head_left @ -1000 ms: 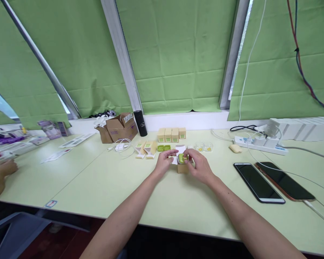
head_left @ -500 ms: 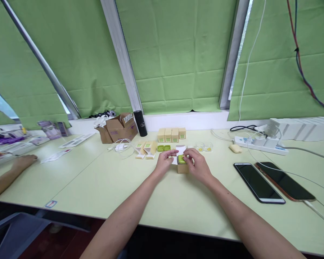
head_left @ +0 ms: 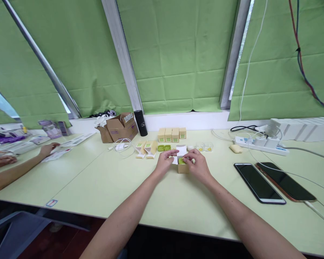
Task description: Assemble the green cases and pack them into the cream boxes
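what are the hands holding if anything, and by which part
The right hand is at the right edge of the green item in the open box; the left hand is at the box's white flap. Whether either grips cannot be told.

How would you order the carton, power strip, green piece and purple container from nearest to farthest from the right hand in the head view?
1. Green piece: in the small box, at the right hand.
2. Power strip: right, toward the back.
3. Carton: left, toward the back.
4. Purple container: far left.
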